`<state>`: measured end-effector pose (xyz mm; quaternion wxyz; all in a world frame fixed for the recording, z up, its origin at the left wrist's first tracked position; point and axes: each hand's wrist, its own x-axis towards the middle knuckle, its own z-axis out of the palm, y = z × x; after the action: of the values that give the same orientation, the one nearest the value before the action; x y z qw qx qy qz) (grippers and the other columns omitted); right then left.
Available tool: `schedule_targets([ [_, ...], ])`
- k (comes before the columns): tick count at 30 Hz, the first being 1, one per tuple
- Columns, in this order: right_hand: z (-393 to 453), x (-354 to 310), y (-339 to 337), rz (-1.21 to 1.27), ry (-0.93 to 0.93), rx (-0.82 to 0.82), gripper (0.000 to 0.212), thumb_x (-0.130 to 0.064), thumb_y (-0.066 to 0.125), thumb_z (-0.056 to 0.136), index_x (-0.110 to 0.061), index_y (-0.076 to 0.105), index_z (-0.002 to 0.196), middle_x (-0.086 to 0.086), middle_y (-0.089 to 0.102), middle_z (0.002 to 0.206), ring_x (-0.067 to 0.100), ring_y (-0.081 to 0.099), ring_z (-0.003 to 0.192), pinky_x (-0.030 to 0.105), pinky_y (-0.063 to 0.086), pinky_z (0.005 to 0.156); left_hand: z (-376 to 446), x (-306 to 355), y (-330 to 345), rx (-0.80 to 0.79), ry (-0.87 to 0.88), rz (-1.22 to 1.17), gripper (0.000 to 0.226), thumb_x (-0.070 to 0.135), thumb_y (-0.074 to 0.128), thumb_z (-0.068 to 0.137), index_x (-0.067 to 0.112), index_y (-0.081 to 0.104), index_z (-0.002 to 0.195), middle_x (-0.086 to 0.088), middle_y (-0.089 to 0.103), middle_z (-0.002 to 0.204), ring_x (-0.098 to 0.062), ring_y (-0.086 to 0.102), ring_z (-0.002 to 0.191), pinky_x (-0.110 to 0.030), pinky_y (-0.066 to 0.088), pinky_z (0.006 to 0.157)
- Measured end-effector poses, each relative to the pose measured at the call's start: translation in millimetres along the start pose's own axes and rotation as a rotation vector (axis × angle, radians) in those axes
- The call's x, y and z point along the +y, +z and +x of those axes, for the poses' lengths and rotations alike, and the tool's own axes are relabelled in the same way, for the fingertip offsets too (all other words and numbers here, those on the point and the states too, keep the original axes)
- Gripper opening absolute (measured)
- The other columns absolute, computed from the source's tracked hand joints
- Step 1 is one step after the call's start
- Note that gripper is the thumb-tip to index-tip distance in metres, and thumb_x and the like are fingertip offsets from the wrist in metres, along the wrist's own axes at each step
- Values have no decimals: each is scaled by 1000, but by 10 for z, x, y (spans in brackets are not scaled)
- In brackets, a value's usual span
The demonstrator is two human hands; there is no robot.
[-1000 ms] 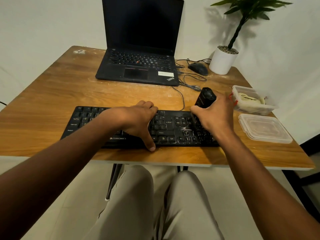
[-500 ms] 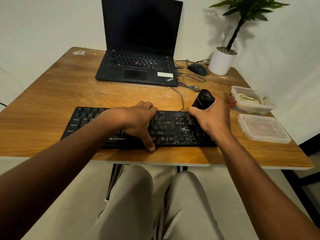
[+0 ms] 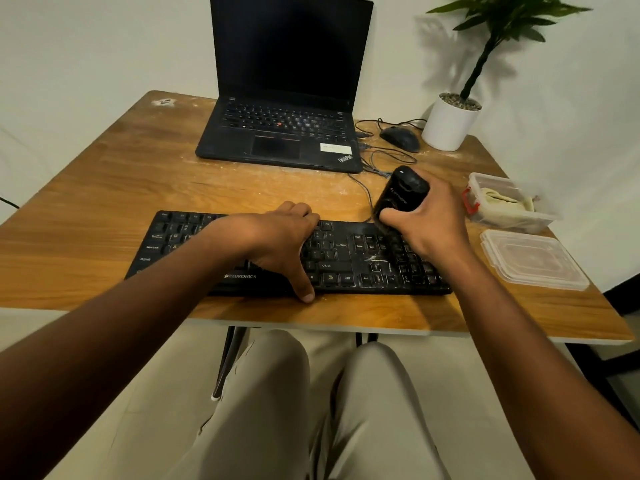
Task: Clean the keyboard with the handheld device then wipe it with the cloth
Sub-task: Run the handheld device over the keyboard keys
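Note:
A black keyboard [image 3: 346, 268] lies along the table's near edge, with pale dust on its right-hand keys. My left hand [image 3: 277, 240] rests flat over the middle keys, thumb down at the front edge. My right hand [image 3: 433, 223] grips a black handheld device [image 3: 401, 195], tilted, its lower end on the upper right keys. A cream cloth [image 3: 502, 199] sits folded in an open clear box at the right.
A black laptop [image 3: 284, 133] stands open at the back of the wooden table [image 3: 86, 220]. A mouse [image 3: 400, 138] with cables and a white potted plant [image 3: 450, 123] sit back right. A clear lid [image 3: 533, 259] lies right of the keyboard.
My right hand has shifted the device slightly left along the keyboard's upper right keys. The left hand has stayed put.

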<state>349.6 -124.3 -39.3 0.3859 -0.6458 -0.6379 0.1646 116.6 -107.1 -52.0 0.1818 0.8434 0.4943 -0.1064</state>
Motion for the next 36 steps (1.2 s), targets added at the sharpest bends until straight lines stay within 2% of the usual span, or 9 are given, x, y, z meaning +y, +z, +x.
schedule_targets([
  [2,-21,-38,42,-3,-66,-144,48,-11,85,73,-29,65,113,-10,68,100,6,64,89,20,53,66,6,-9,9,-1,0,3,135,64,91,54,23,18,159,4,27,152,-19,25,141,-46,35,118],
  [7,-218,30,33,-22,-200,-355,44,-7,82,75,-27,68,112,-9,72,100,7,67,92,40,59,80,17,-9,14,-5,3,17,136,64,90,55,22,16,160,3,25,156,-20,22,143,-47,33,119],
  [16,49,46,-92,174,-79,-572,55,-10,85,72,-26,61,118,5,72,115,22,70,108,50,60,90,-11,11,-9,-7,2,20,134,61,90,59,21,14,161,2,22,158,-21,20,145,-45,33,119],
  [19,233,86,31,173,-54,-560,58,-6,84,74,-30,59,121,0,71,118,17,69,111,43,59,91,-13,24,-13,-11,2,13,132,59,91,59,21,15,161,2,22,157,-20,20,144,-45,33,120],
  [22,338,62,39,148,-82,-471,55,-2,82,77,-36,57,113,-8,68,113,0,64,102,18,54,81,-8,16,-16,-11,4,9,132,60,91,58,23,16,160,3,24,155,-19,22,142,-46,34,119],
  [24,343,73,12,138,-124,-390,53,-1,82,78,-31,58,115,-10,66,110,-8,62,97,9,49,75,-1,15,-13,-13,5,10,133,60,91,57,23,16,160,4,24,155,-19,22,142,-46,34,119],
  [28,171,156,-86,139,-149,-429,52,0,81,78,-30,59,115,-6,68,111,3,65,104,20,54,82,2,13,-7,-11,9,2,133,60,92,57,23,17,160,4,25,154,-18,24,141,-46,35,118],
  [32,43,117,-263,165,-135,-592,49,8,77,80,-11,58,121,11,72,112,18,71,107,34,59,90,-3,16,-9,-7,9,7,132,61,91,57,22,18,159,5,26,153,-18,24,141,-44,35,118],
  [36,48,120,-346,299,-78,-661,52,19,69,82,2,50,127,16,75,110,22,73,107,30,60,83,-6,7,-3,-7,12,7,131,61,91,57,22,18,160,4,25,154,-18,23,141,-44,34,118],
])
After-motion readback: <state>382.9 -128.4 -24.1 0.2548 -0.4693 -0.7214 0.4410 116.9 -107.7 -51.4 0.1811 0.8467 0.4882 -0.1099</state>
